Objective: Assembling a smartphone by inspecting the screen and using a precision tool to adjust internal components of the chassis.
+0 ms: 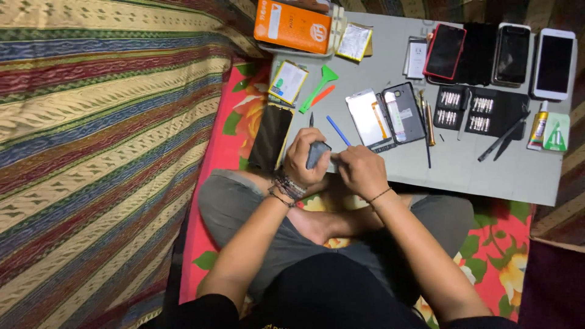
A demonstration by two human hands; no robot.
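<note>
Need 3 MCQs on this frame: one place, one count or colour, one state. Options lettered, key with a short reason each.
1. Where does the orange box lie?
A. at the grey board's far left corner
B. on the person's lap
C. beside the glue tube

2. How many phones lie in the row at the board's far right?
A. one
B. three
C. five

3. What is the left hand doing?
A. resting flat on the mat
B. gripping a small dark object
C. lifting the green pry tool

Key: 1 A, the box sits at the far left corner. 2 B, red, dark and white phones. 3 B, its fingers wrap the object while the right hand touches it.
</note>
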